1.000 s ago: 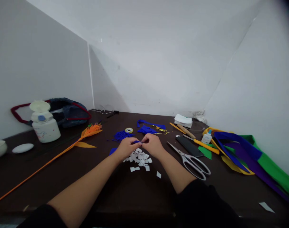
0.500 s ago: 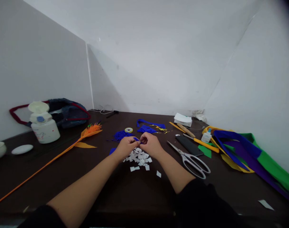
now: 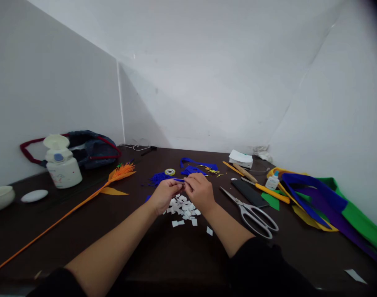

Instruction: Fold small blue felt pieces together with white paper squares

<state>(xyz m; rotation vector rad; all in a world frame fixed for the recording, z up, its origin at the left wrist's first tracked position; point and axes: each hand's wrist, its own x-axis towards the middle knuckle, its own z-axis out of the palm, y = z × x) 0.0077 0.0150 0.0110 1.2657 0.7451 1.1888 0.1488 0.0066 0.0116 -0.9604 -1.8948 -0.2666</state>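
Observation:
My left hand point(image 3: 164, 195) and my right hand point(image 3: 200, 191) meet at the middle of the table, fingers pinched together. Between their fingertips is a small blue strip point(image 3: 178, 180), mostly hidden by the fingers. Under and in front of the hands lies a heap of small white paper pieces point(image 3: 186, 209). Just beyond my left hand are a pile of blue shreds point(image 3: 158, 178) and a round yellow-rimmed spool point(image 3: 170, 171). Past my right hand lie blue pieces point(image 3: 193, 170) with yellow scraps point(image 3: 212, 169).
Scissors point(image 3: 248, 212), a black case point(image 3: 249, 192), a yellow-handled knife point(image 3: 272, 193) and a glue bottle point(image 3: 272, 180) lie at right, beside coloured cloth point(image 3: 326, 202). An orange craft flower point(image 3: 83, 197), a white bottle point(image 3: 64, 171) and a bowl point(image 3: 2, 199) are at left.
My right hand's fingers have turned and closed further over the blue strip, whose upper edge shows as a thin line. The whole view has shifted slightly.

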